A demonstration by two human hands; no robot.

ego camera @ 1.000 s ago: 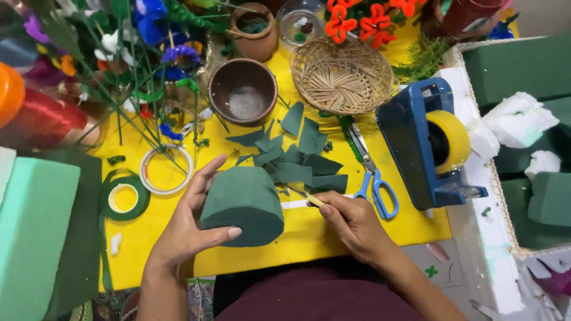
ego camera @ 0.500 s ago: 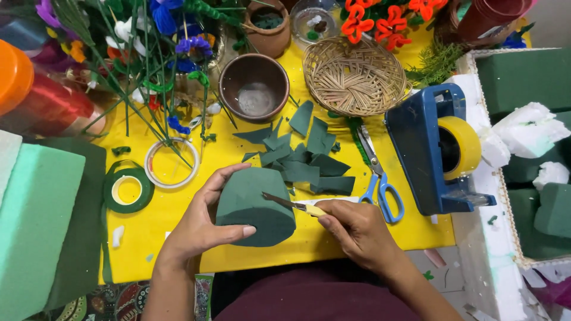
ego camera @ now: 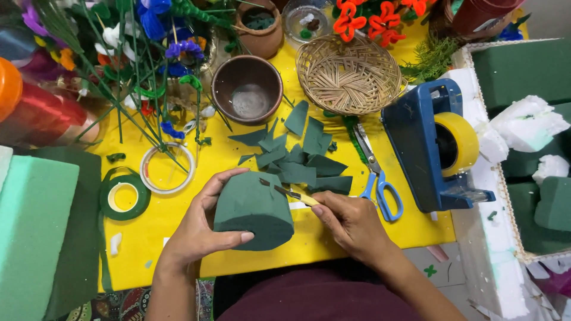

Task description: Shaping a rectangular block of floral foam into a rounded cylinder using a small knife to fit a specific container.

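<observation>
On the yellow tabletop (ego camera: 178,249), seen from our head camera, we've got the rounded dark green floral foam block (ego camera: 253,208) right at the near edge, and our left hand (ego camera: 199,229) is wrapped around its left side, thumb across the front, fingers curled over the top. Our right hand (ego camera: 351,223) is pinched tight on a slim yellow-handled craft knife (ego camera: 291,194), and its dark blade is touching the block's upper right edge.

Just beyond the block we count a scatter of flat green foam offcuts (ego camera: 297,157), roughly ten, too overlapped to be sure. One pair of blue-handled scissors (ego camera: 377,178) lies just beside them on the right. One blue tape dispenser with a yellow roll (ego camera: 437,145) stands near the scissors.

Two tape rings sit to our left: a green roll of floral tape (ego camera: 124,193) and a clear one (ego camera: 168,167), close together. Further back we have one empty brown clay bowl (ego camera: 247,89), one round woven wicker basket (ego camera: 350,74), and a smaller brown clay pot (ego camera: 259,30) with green bits inside. Tangled artificial flower stems (ego camera: 131,71) fill the far left corner. One big light green foam brick (ego camera: 33,238) lies at our left edge.
</observation>
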